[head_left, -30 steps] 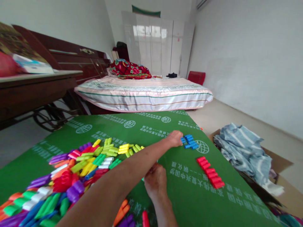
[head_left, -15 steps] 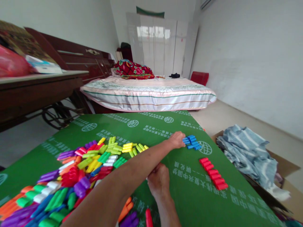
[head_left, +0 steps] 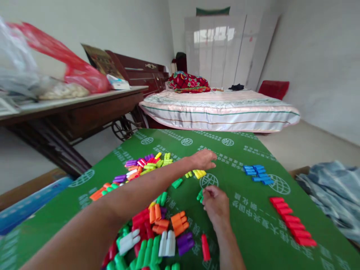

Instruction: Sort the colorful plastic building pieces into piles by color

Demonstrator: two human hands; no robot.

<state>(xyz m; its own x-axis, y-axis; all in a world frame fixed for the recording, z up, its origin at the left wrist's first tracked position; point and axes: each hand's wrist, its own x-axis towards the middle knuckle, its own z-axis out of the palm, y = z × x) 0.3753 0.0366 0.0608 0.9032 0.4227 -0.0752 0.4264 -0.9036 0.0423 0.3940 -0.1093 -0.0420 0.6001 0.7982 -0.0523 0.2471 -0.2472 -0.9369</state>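
Note:
My left hand (head_left: pixel 204 159) reaches across the green board (head_left: pixel 239 240) with fingers apart, over its middle, and nothing shows in it. Closer to me, my right hand (head_left: pixel 216 202) pinches a green plastic building block (head_left: pixel 200 195) made of joined bullet-shaped pieces. Yellow blocks (head_left: pixel 199 174) lie just below my left hand. On the right, blue blocks (head_left: pixel 257 174) are grouped together, and red blocks (head_left: pixel 292 221) form a slanting row. Mixed-colour blocks (head_left: pixel 146 232) are heaped on the left and front, partly hidden by my left forearm. A single red block (head_left: pixel 205 247) lies near my right wrist.
A bed (head_left: pixel 219 112) stands beyond the board. To the left is a table (head_left: pixel 75 101) with a red plastic bag (head_left: pixel 87 75) on it. Blue-grey cloth (head_left: pixel 332 191) in a cardboard box lies past the board's right edge.
The view has turned left. My left hand has drawn back from the blue blocks, leaving them on the board. A green block now shows in my right hand, whose contents were hidden before.

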